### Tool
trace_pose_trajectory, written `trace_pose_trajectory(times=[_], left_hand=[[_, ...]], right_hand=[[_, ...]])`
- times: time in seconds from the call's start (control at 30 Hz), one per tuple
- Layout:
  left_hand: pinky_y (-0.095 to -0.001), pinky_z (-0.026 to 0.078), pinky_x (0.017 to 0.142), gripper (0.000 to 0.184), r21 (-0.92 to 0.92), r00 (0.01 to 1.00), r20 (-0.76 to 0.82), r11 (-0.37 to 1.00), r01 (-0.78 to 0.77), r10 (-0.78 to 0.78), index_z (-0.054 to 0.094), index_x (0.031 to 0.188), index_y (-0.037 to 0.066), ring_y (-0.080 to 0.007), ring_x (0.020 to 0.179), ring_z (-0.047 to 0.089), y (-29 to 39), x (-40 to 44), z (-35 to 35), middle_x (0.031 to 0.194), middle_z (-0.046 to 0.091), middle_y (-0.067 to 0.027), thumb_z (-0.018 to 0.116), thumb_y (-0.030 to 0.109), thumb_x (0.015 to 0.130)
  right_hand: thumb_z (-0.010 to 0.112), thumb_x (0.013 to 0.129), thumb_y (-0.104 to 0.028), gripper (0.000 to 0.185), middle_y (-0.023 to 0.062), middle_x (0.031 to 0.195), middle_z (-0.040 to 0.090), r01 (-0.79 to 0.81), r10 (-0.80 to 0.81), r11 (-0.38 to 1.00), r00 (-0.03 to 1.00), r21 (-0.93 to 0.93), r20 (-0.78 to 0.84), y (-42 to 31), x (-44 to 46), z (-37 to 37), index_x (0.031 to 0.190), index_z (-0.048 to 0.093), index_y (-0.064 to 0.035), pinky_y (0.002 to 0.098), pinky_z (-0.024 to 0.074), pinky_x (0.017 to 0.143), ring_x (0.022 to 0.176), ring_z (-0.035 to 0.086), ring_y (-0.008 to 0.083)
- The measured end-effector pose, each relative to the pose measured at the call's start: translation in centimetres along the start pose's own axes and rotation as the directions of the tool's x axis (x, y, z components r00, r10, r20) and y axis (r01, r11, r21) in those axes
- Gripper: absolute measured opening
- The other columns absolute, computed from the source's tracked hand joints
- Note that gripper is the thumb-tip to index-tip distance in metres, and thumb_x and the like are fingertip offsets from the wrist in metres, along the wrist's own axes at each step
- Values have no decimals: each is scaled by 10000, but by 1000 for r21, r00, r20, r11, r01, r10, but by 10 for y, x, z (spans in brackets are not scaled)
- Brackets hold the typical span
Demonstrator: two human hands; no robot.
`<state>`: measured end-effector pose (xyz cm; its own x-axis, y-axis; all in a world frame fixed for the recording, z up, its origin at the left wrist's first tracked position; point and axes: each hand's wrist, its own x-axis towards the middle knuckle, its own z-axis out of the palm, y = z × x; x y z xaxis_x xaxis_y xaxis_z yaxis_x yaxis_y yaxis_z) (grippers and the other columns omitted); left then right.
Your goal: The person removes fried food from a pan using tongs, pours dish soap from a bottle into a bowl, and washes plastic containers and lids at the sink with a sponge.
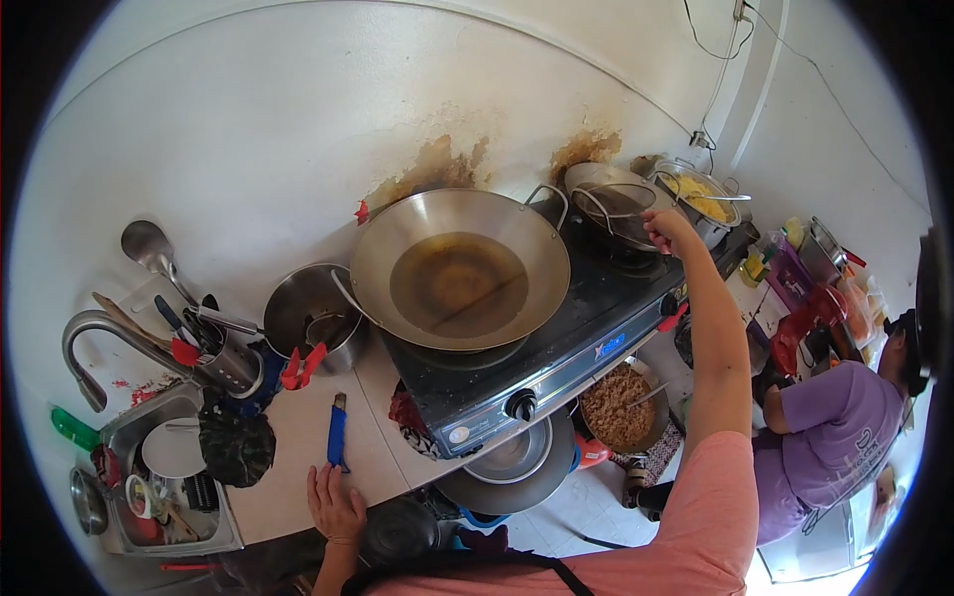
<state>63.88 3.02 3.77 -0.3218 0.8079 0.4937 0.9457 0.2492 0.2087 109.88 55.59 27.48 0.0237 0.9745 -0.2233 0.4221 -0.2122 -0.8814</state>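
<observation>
My left hand [336, 505] lies flat at the counter's edge, fingers apart, holding nothing. Just beyond its fingertips is a long blue object [337, 439] with a metal tip, resembling a stick lighter. My right arm reaches over the stove, and my right hand [670, 230] is closed at the handle end of what looks like a round strainer [628, 202]. That strainer is above a smaller pan [594, 177] on the far burner. A large wok [452, 214] with brownish liquid rests on the near burner.
Left of the stove are a steel pot [316, 283], a utensil holder [236, 370] and a sink [227, 536] with dishes. A pot of yellow food [699, 199] stands at the far right. Below, a pan holds brown crumbly food [621, 407]. A person in purple [835, 437] works at right.
</observation>
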Motion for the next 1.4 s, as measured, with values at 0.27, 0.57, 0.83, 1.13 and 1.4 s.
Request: trace_pose_trajectory(times=[0.27,0.57,0.83,1.13,1.4], left_hand=[[-488,314,1025,425,6,1000,-7,1000,-2,2,487,1205,20,-417,1236,377,-2,-2,3,1250,478,-169,487,215,826],[-490,330,1013,420,11,1000,-20,1000,-10,10,491,1202,18,-421,1224,389,-1,0,1,1237,488,-171,485,218,833],[-491,329,1015,410,10,1000,-3,1000,-3,3,497,1195,10,-421,1220,394,0,1,0,1236,489,-172,481,221,844],[-488,318,1025,429,14,1000,-10,1000,-14,14,487,1212,25,-422,1227,385,-1,0,1,1252,474,-176,504,204,822],[-486,314,1028,428,1,1000,-10,1000,-15,15,490,1206,16,-421,1234,377,1,0,-1,1248,476,-175,508,196,817]], right_hand=[[498,858,-43,366,-6,648,464,-26,32,955,999,295,-14,-6,4,11,1211,512,-138,204,284,330,399,328,50],[477,829,-94,427,116,719,599,138,-264,926,903,-352,-339,0,-3,-33,1250,544,-115,329,440,414,526,567,183],[448,828,-173,329,234,1039,625,-58,-492,491,805,-869,-332,25,-14,-37,1074,629,-50,483,465,854,1000,595,391],[480,809,-72,349,167,758,618,32,-197,780,960,-625,-197,17,42,-12,1138,591,-108,393,463,437,496,580,265],[489,833,-20,397,37,644,483,-38,40,999,997,21,-60,-4,19,9,1217,495,-122,267,276,308,373,377,105]])
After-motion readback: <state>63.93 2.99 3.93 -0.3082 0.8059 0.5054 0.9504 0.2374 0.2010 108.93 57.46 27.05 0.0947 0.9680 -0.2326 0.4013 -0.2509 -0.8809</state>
